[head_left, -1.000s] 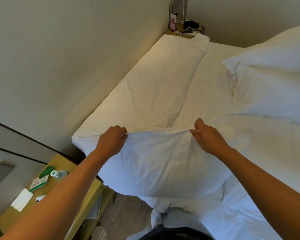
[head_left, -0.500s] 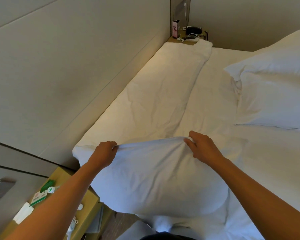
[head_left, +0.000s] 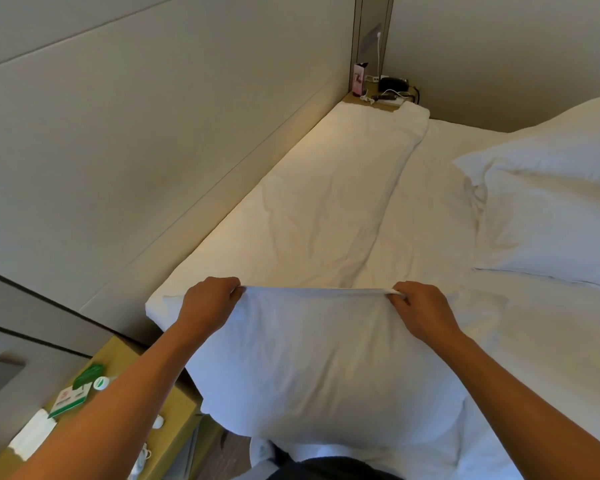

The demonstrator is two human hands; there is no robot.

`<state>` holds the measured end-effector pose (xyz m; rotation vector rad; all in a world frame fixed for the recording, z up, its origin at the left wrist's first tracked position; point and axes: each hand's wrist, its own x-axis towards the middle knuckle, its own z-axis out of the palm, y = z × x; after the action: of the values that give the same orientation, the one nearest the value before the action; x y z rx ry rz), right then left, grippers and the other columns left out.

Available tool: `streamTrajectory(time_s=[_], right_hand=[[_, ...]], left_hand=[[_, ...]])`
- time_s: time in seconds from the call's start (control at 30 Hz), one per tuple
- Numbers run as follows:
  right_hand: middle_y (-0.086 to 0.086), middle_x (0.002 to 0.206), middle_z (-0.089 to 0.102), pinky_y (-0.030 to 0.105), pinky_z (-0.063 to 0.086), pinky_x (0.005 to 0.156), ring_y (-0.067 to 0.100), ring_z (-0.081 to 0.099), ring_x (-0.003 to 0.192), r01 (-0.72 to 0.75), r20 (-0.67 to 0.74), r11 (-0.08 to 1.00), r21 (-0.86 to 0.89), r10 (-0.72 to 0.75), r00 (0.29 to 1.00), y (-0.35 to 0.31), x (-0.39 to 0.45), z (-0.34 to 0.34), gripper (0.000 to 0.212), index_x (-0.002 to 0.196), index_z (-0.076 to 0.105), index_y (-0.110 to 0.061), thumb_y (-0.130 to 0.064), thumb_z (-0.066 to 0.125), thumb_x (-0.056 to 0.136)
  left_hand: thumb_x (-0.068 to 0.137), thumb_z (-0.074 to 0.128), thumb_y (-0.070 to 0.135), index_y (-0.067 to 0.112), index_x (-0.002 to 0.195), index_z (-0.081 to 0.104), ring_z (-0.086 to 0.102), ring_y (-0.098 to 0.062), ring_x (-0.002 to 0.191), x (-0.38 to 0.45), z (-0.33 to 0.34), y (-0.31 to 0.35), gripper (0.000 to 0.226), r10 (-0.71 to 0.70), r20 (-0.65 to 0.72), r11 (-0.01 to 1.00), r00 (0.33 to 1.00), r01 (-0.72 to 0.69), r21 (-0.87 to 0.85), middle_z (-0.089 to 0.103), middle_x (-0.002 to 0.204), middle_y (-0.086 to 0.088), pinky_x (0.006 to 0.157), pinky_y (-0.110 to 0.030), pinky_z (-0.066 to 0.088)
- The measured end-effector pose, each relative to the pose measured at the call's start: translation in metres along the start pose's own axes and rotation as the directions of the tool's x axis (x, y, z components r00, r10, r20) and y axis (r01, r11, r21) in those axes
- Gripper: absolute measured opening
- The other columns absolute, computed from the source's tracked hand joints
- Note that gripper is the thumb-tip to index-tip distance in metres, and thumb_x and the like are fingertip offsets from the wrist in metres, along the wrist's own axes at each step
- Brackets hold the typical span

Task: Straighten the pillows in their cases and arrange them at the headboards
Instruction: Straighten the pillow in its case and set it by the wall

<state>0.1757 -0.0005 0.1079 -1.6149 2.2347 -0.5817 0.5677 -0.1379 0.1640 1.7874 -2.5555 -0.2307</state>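
A white pillow in its case [head_left: 326,368] hangs in front of me over the near corner of the bed. My left hand [head_left: 210,301] and my right hand [head_left: 418,308] each pinch the case's top edge, which is pulled taut and straight between them. A second white pillow [head_left: 551,216] lies on the bed at the right, with another pillow [head_left: 575,140] stacked behind it. The padded headboard [head_left: 153,150] runs along the left side of the bed.
The white bed sheet [head_left: 326,202] lies wrinkled along the headboard. A yellow nightstand [head_left: 174,407] at lower left holds green and white packets. A far nightstand [head_left: 381,95] holds a pink box, a dark device and cables.
My hands have moved farther apart along the case's top edge, pulling it straight and taut. The pillow has lifted slightly.
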Motion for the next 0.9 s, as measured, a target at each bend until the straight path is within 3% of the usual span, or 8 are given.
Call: streamTrajectory(time_s=[0.13, 0.3, 0.57, 0.67, 0.77, 0.9], right_hand=[[0.002, 0.075, 0.069, 0.035, 0.053, 0.067, 0.019, 0.064, 0.070, -0.034, -0.032, 0.999, 0.023, 0.035, 0.999, -0.012, -0.015, -0.002, 0.029, 0.081, 0.071, -0.013, -0.026, 0.061, 0.103], [0.004, 0.081, 0.071, 0.035, 0.053, 0.072, 0.022, 0.066, 0.076, -0.101, -0.043, 0.993, 0.068, 0.104, 0.994, -0.017, -0.032, 0.000, 0.027, 0.088, 0.075, -0.014, -0.029, 0.060, 0.104], [0.001, 0.083, 0.068, 0.030, 0.045, 0.074, 0.022, 0.064, 0.078, -0.156, -0.127, 0.984, 0.085, 0.166, 0.978, -0.028, -0.048, 0.009, 0.027, 0.094, 0.076, -0.014, -0.029, 0.057, 0.106], [0.004, 0.083, 0.071, 0.030, 0.045, 0.073, 0.024, 0.065, 0.078, -0.162, -0.150, 0.983, 0.088, 0.174, 0.973, -0.032, -0.052, 0.009, 0.026, 0.091, 0.076, -0.016, -0.028, 0.058, 0.106], [0.005, 0.086, 0.074, 0.028, 0.044, 0.073, 0.024, 0.067, 0.079, -0.176, -0.176, 0.982, 0.074, 0.186, 0.967, -0.036, -0.055, 0.005, 0.028, 0.093, 0.076, -0.016, -0.030, 0.056, 0.106], [0.004, 0.085, 0.073, 0.031, 0.048, 0.070, 0.023, 0.067, 0.077, -0.149, -0.249, 0.987, 0.057, 0.159, 0.955, -0.048, -0.056, -0.002, 0.029, 0.094, 0.075, -0.015, -0.031, 0.055, 0.107]], left_hand=[[0.104, 0.048, 0.038, 0.016, 0.088, 0.067, 0.064, -0.025, 0.075, -0.004, 0.000, -0.014, 0.033, 0.022, 0.039, 0.999, 0.999, -0.021, -0.041, 0.069, 0.080, -0.002, 0.066, -0.036, 0.051], [0.102, 0.049, 0.031, 0.011, 0.087, 0.069, 0.060, -0.025, 0.090, -0.011, 0.003, -0.031, 0.032, 0.079, 0.125, 0.996, 0.989, -0.073, -0.049, 0.066, 0.088, -0.004, 0.072, -0.036, 0.050], [0.102, 0.052, 0.023, 0.009, 0.093, 0.073, 0.064, -0.025, 0.088, -0.008, -0.004, -0.047, 0.027, 0.119, 0.146, 0.977, 0.982, -0.090, -0.193, 0.067, 0.094, -0.005, 0.074, -0.040, 0.052], [0.102, 0.050, 0.018, 0.013, 0.077, 0.064, 0.070, -0.023, 0.068, -0.010, 0.000, -0.046, 0.030, 0.130, 0.211, 0.936, 0.969, -0.049, -0.350, 0.064, 0.082, -0.005, 0.063, -0.037, 0.053], [0.103, 0.051, 0.018, 0.014, 0.068, 0.051, 0.067, -0.032, 0.073, -0.013, 0.005, -0.043, 0.035, 0.148, 0.214, 0.925, 0.965, -0.059, -0.374, 0.057, 0.072, -0.005, 0.067, -0.044, 0.052], [0.105, 0.047, 0.017, 0.003, 0.072, 0.050, 0.066, -0.037, 0.071, -0.010, -0.002, -0.040, 0.036, 0.128, 0.135, 0.933, 0.983, -0.073, -0.351, 0.060, 0.070, -0.014, 0.066, -0.047, 0.051]])
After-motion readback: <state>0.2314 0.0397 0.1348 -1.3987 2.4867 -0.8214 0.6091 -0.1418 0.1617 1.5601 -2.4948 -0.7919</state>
